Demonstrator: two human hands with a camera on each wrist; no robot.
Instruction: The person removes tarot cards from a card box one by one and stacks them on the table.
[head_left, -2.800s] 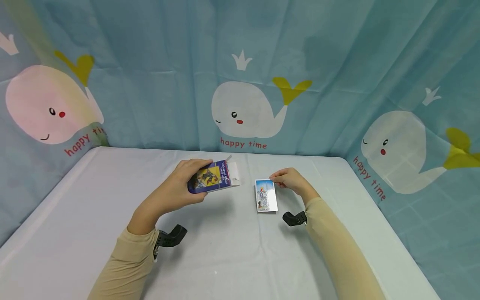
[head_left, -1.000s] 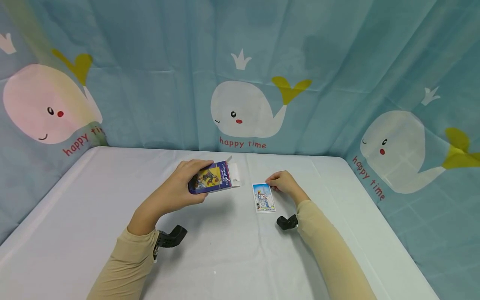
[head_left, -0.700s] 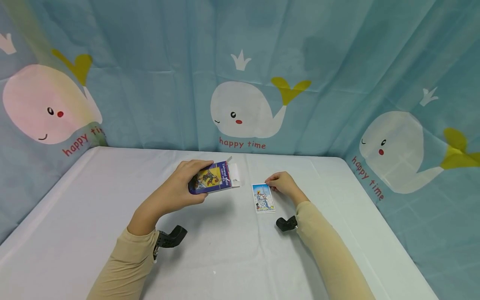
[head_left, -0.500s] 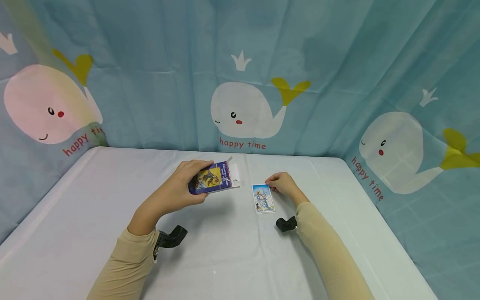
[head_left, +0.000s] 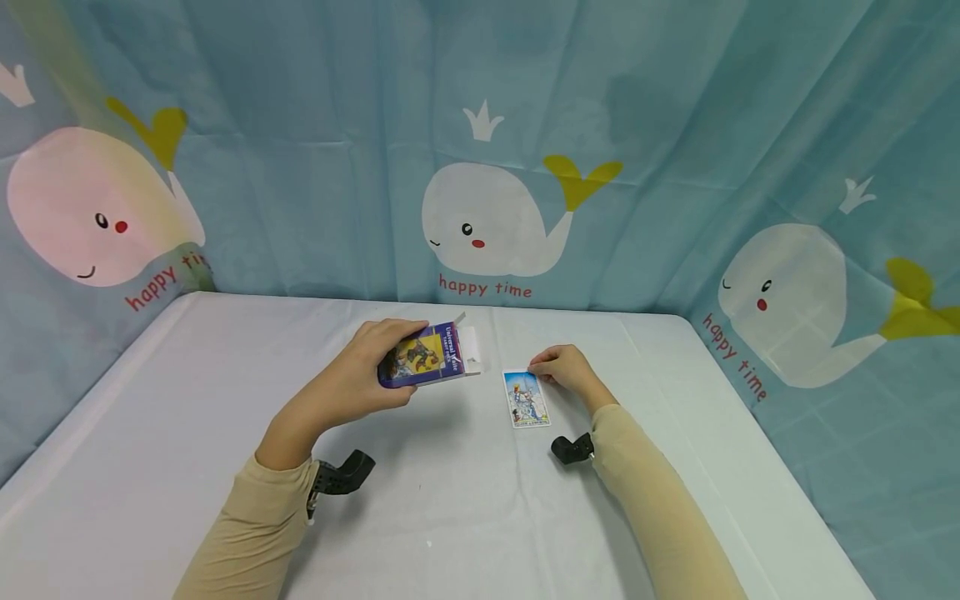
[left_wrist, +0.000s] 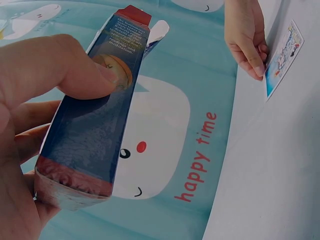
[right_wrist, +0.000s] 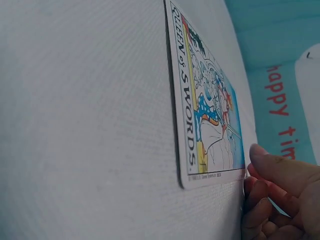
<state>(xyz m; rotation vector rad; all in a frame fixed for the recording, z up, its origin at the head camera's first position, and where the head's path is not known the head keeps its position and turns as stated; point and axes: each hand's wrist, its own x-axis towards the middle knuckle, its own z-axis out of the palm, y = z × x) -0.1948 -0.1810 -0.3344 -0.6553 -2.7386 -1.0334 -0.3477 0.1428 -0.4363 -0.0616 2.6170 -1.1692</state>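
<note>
My left hand [head_left: 356, 367] grips a dark blue tarot card box [head_left: 422, 356], held above the table left of centre. The box's flap end points right and stands open, showing white inside. In the left wrist view the thumb presses on the narrow printed side of the box [left_wrist: 95, 125]. To the right, a Queen of Swords tarot card [head_left: 527, 400] lies face up, low over the white cloth. My right hand [head_left: 566, 371] pinches its far right corner between thumb and curled fingers. The right wrist view shows the thumb at the corner of the card [right_wrist: 212, 120].
A white cloth covers the table [head_left: 450, 500]. Behind and along the sides hangs a light blue curtain [head_left: 315, 208] with whale prints. Black wrist cameras [head_left: 573, 448] jut from both sleeves.
The tarot card has come down from a tilted, raised pose to nearly flat, shifting slightly left with my right hand. Over the last second it barely moves. The left hand and box stay still.
</note>
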